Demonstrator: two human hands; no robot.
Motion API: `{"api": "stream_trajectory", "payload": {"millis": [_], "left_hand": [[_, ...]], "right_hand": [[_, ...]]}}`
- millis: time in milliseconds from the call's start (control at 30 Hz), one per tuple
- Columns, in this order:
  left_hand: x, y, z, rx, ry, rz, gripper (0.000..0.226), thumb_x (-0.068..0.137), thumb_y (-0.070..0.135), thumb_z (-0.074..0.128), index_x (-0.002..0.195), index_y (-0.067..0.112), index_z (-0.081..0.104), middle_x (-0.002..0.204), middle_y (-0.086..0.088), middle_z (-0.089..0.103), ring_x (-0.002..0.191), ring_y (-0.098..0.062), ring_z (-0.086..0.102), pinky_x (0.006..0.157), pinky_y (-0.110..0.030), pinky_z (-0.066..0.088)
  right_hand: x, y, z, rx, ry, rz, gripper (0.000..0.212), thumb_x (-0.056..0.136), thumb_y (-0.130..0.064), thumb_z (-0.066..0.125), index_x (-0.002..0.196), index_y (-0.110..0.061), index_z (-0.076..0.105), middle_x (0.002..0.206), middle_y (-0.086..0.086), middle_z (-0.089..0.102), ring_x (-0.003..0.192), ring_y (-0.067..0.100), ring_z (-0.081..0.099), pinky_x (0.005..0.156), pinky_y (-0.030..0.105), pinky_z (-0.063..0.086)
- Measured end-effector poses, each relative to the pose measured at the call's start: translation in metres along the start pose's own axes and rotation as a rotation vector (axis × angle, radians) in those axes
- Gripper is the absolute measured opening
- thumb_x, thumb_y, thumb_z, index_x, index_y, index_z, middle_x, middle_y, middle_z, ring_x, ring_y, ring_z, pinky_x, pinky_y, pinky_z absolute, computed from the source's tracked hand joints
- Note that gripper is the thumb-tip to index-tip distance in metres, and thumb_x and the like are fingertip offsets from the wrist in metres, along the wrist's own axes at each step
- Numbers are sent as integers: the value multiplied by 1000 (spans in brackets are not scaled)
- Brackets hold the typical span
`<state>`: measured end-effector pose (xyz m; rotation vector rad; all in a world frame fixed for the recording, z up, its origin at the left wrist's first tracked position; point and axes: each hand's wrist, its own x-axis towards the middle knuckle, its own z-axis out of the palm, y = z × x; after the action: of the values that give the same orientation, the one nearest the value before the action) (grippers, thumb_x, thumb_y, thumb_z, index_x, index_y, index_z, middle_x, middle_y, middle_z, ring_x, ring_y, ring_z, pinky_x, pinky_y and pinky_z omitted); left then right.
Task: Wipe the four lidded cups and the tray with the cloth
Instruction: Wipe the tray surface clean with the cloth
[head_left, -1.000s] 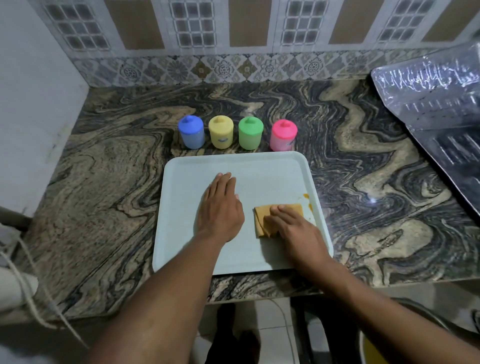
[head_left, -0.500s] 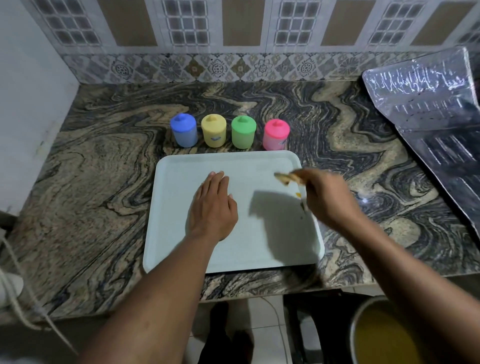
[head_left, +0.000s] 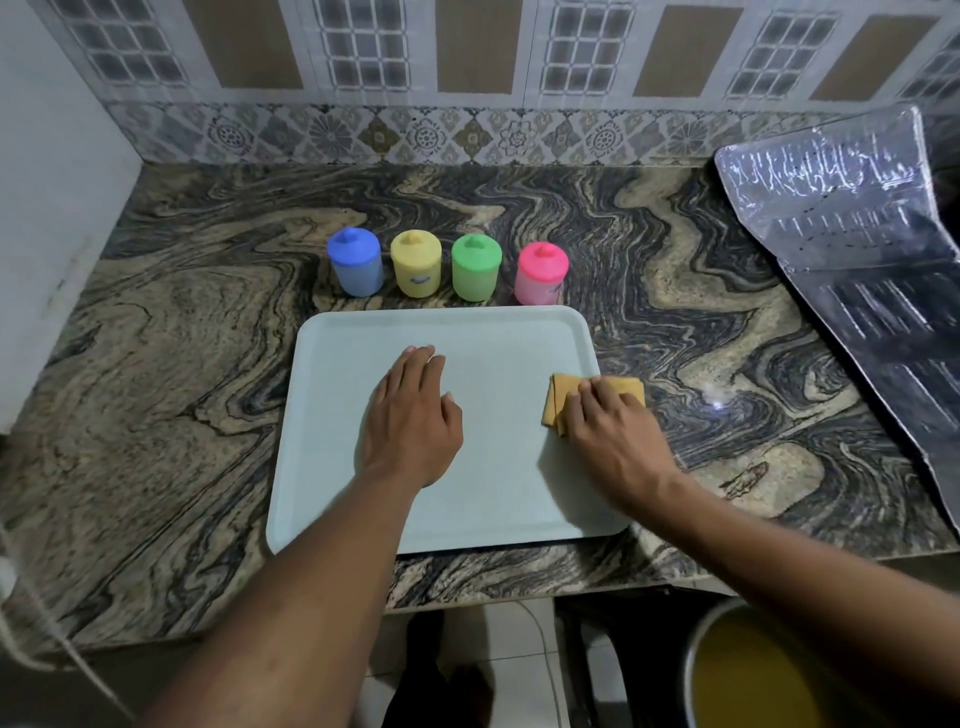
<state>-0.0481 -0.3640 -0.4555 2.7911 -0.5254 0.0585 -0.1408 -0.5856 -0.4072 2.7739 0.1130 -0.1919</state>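
Observation:
A pale tray lies flat on the marbled counter near the front edge. My left hand rests flat on its middle, fingers straight. A folded orange cloth straddles the tray's right rim, and my right hand presses down on it with straight fingers. Behind the tray four lidded cups stand in a row: blue, yellow, green and pink. Neither hand touches them.
A crinkled foil sheet leans at the right of the counter. The tiled wall runs along the back and a white wall closes the left. Below the front edge, a round vessel of yellow liquid sits at the lower right.
My right hand lifted the cloth off the tray's lower right, carried it up in the air, then set it down pressed on the tray's right rim. My left hand stayed put.

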Motion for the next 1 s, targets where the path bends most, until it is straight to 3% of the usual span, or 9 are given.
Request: {"api": "stream_trajectory", "payload": {"millis": [133,267,367,433,567,700,767,833,1000], "left_hand": [[-1,0,-1,1,1,1,54,96,32,41,147,14,40,158,-2,36,149,-21,26,119,-40,32],[-1,0,0,6,-1,1,54,96,32,41,147,14,40,158,-3,36,149,-21,27,119,-41,33],[-1,0,1,4,-6,6,55,96,32,40,148,13,40,158,-4,36,149,-22,27,119,-42,32],[0,-1,1,9,-4,6,55,96,32,39,148,13,40,158,-4,36,150,-22,26,119,-42,31],[-1,0,0,9,1,7,55,96,31,41,147,12,41,158,-5,37,149,-23,27,119,-42,32],[-1,1,0,11,3,0,55,95,31,41,146,13,42,157,-4,38,148,-22,28,118,-42,33],[-1,1,0,12,3,-3,55,95,32,41,146,14,42,157,-3,38,148,-21,29,118,-42,33],[-1,1,0,13,7,-3,55,94,32,40,146,14,42,157,-2,38,148,-20,29,117,-42,34],[-2,0,-1,21,6,0,55,95,34,38,147,16,42,157,-1,37,148,-19,29,116,-42,36]], "right_hand": [[-45,-12,-5,-8,-63,-1,43,85,-8,58,122,14,58,122,34,62,120,47,56,83,51,56],[-80,-21,-7,33,-73,-38,45,79,-8,41,109,14,66,106,34,69,102,47,66,68,49,60],[-99,-27,-18,63,-172,-78,20,66,-8,70,85,-1,71,79,21,71,76,38,68,53,40,56],[-100,-25,-33,135,-223,-95,25,53,-11,81,72,-13,66,66,8,65,63,29,63,46,33,47],[-71,5,-56,408,-306,56,29,83,-12,56,107,-27,64,98,6,69,91,32,67,67,35,48],[-10,39,-60,615,-8,247,20,86,-10,49,83,-28,56,82,14,70,73,39,64,62,42,54],[31,47,-59,636,101,286,27,80,-8,45,95,-25,61,89,19,70,81,45,63,61,40,49],[68,46,-57,618,137,254,43,80,-7,46,116,-24,62,104,21,71,91,46,64,68,42,48],[95,11,-16,491,-15,141,30,98,-15,40,124,-13,54,137,19,55,123,39,54,94,47,46]]}}
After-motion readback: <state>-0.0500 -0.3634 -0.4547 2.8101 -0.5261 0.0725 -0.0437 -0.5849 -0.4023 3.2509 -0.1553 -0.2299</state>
